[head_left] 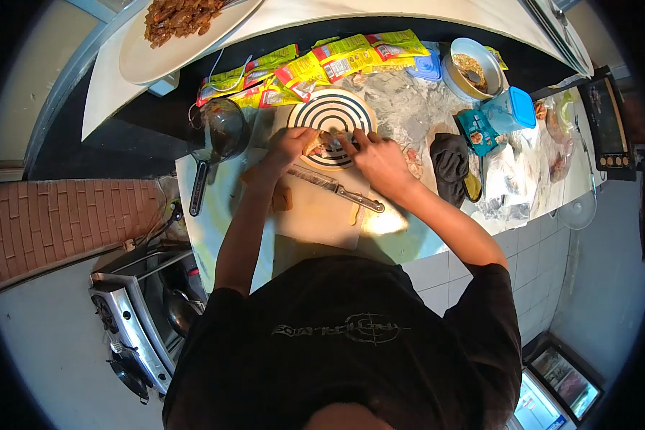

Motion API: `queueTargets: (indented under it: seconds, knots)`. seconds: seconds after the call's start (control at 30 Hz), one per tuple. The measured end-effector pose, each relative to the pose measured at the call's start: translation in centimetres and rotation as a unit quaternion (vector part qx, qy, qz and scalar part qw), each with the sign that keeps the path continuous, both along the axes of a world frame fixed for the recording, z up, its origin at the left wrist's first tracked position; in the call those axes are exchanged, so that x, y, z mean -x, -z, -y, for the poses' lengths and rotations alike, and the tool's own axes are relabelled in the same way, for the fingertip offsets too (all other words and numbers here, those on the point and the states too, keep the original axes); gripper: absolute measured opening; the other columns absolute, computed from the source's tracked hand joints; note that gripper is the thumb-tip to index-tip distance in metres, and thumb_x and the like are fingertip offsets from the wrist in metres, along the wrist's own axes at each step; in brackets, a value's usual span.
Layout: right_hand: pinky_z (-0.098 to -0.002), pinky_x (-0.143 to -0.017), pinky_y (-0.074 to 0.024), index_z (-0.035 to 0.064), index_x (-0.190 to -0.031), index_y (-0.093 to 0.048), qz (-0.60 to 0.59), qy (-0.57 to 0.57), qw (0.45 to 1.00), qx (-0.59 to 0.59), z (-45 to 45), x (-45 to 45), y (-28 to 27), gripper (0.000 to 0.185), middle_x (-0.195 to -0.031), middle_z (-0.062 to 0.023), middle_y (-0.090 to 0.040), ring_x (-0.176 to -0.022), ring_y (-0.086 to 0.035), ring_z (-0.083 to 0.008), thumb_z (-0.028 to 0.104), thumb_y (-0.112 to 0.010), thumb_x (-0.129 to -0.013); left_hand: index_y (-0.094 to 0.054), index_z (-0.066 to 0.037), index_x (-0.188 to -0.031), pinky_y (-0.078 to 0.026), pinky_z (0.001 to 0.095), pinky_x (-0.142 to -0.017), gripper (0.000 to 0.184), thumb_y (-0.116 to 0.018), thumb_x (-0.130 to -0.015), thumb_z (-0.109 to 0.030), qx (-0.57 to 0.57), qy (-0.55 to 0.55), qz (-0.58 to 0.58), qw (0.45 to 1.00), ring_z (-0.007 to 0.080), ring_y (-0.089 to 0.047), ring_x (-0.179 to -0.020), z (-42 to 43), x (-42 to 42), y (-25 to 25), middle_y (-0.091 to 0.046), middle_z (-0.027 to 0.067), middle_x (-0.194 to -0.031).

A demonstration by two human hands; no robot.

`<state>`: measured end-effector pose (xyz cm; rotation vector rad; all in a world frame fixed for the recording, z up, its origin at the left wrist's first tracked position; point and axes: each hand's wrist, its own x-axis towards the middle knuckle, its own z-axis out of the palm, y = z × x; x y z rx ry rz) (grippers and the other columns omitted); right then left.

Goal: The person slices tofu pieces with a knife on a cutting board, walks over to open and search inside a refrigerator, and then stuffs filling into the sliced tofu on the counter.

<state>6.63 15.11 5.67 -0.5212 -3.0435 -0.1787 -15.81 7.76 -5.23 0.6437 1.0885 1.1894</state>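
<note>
My left hand is closed on a tan, bread-like piece of food above the striped plate, at its left side. My right hand reaches in from the right, its fingertips bent together over the plate's middle. Small pale and brownish bits show between the two hands; what the right fingertips hold is too small to make out. Just below the plate, a knife with a dark handle lies across a pale cutting board. Brown bread-like pieces rest on the board beside my left forearm.
A dark pan stands left. Yellow and red packets line the back, near a bowl of crumbly food. To the right are a blue-lidded container, a teal packet and black cloth. A plate of browned food sits on the upper shelf.
</note>
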Motion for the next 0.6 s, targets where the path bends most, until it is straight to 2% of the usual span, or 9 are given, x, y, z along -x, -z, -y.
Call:
queueTargets:
  seconds: [0.07, 0.17, 0.27, 0.37, 0.47, 0.6]
  knots:
    - [-0.0318, -0.064, -0.0547, 0.0098, -0.133, -0.054, -0.001, 0.002, 1.0, 0.004, 0.0, -0.2, -0.1, 0.055, -0.101, -0.009, -0.056, -0.084, -0.064, -0.0221, 0.011, -0.056, -0.078, -0.057, 0.006, -0.115, -0.05, 0.0307, -0.085, 0.033, -0.043, -0.103, -0.021, 0.006, -0.003, -0.041, 0.999, 0.015, -0.061, -0.094, 0.1, 0.1, -0.2, -0.063, 0.0101, -0.107]
    - [-0.0321, -0.063, -0.0547, 0.0096, -0.132, -0.054, -0.006, 0.005, 1.0, 0.009, 0.3, 0.0, -0.1, 0.053, -0.101, -0.0089, -0.057, -0.083, -0.064, -0.0222, 0.011, -0.057, -0.079, -0.057, 0.006, -0.116, -0.05, 0.0301, -0.086, 0.033, -0.042, -0.103, -0.021, 0.025, -0.014, -0.043, 0.999, 0.0146, -0.061, -0.094, -0.3, -0.5, -0.7, -0.063, 0.0096, -0.107]
    - [-0.0322, -0.062, -0.0548, 0.0092, -0.13, -0.055, -0.014, 0.013, 1.0, 0.006, 0.8, 0.4, -0.1, 0.052, -0.1, -0.0087, -0.057, -0.082, -0.064, -0.0223, 0.011, -0.057, -0.079, -0.057, 0.007, -0.115, -0.05, 0.0291, -0.088, 0.033, -0.042, -0.103, -0.021, 0.002, -0.002, -0.046, 0.999, 0.014, -0.06, -0.093, -0.8, 0.2, 1.9, -0.063, 0.0087, -0.106]
    - [-0.0322, -0.062, -0.0547, 0.0089, -0.129, -0.055, -0.026, 0.018, 0.999, -0.003, 0.6, 0.3, 0.1, 0.051, -0.099, -0.0085, -0.057, -0.081, -0.064, -0.0222, 0.011, -0.057, -0.078, -0.057, 0.006, -0.116, -0.049, 0.0287, -0.088, 0.033, -0.042, -0.103, -0.021, 0.006, -0.009, -0.049, 0.999, 0.0136, -0.06, -0.093, -0.3, -0.1, 0.1, -0.063, 0.0084, -0.107]
    - [-0.0319, -0.061, -0.0546, 0.0089, -0.129, -0.055, -0.03, 0.018, 0.999, -0.005, 0.4, -0.1, 0.1, 0.052, -0.099, -0.0084, -0.057, -0.081, -0.065, -0.0219, 0.01, -0.057, -0.078, -0.057, 0.006, -0.116, -0.049, 0.029, -0.089, 0.033, -0.042, -0.103, -0.021, 0.0, 0.004, -0.091, 0.996, 0.0131, -0.06, -0.094, -0.1, 0.9, 1.5, -0.063, 0.0085, -0.108]
    - [-0.0314, -0.061, -0.0544, 0.0091, -0.129, -0.056, -0.017, 0.014, 1.0, -0.007, 0.8, -0.1, -0.5, 0.052, -0.098, -0.0084, -0.057, -0.081, -0.065, -0.0217, 0.01, -0.057, -0.077, -0.057, 0.006, -0.116, -0.049, 0.0289, -0.088, 0.033, -0.043, -0.103, -0.021, 0.001, -0.007, -0.066, 0.998, 0.0125, -0.06, -0.094, -0.3, 0.4, 1.3, -0.063, 0.0082, -0.108]
